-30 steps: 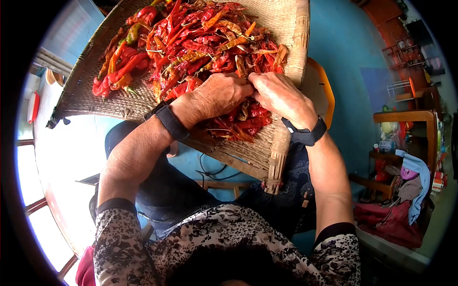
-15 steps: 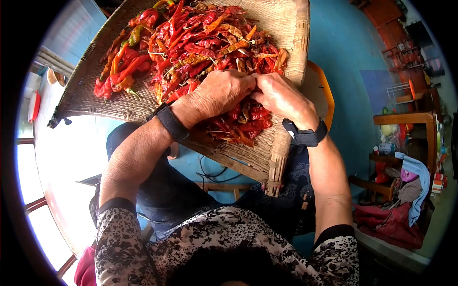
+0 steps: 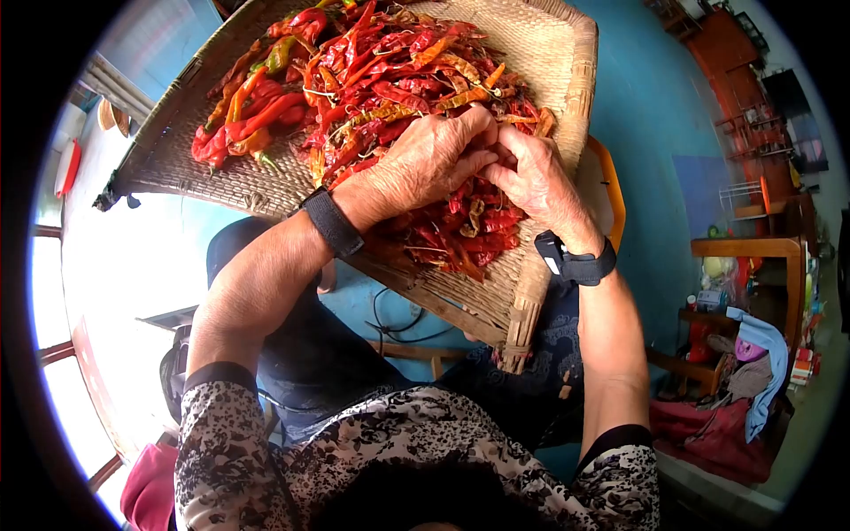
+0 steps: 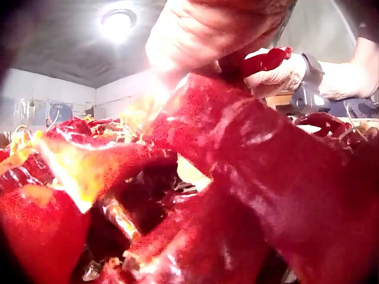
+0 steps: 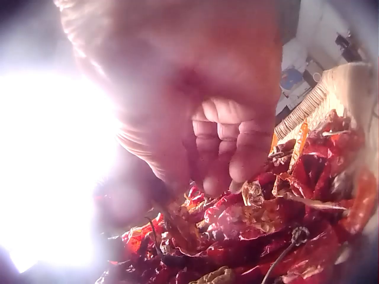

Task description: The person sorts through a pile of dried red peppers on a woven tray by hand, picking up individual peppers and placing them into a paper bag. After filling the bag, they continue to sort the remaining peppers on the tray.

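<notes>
Dried red chilies [image 3: 398, 88] lie heaped on a woven tray [image 3: 522, 31] across the person's lap. Over the near right part of the heap, the left hand [image 3: 434, 159] and right hand [image 3: 540, 181] meet at the fingertips, fingers bent. In the left wrist view a small red chili [image 4: 266, 62] shows between the left hand [image 4: 213, 35] and the right hand [image 4: 275, 80], seemingly pinched by both; the fingers partly hide it. The right wrist view shows the right hand's fingers [image 5: 222, 142] curled just above the chilies [image 5: 254, 236].
Larger, fresher-looking red peppers [image 3: 266, 115] lie on the tray's left side. Beyond its right edge is an orange-rimmed object [image 3: 617, 190]. A black cable [image 3: 398, 336] lies below the tray; a wooden chair [image 3: 753, 248] with clothes stands at the right.
In the head view the tray has shifted right. Both hands have lifted a little, with the right hand's fingers more visible, and more chilies show beneath them.
</notes>
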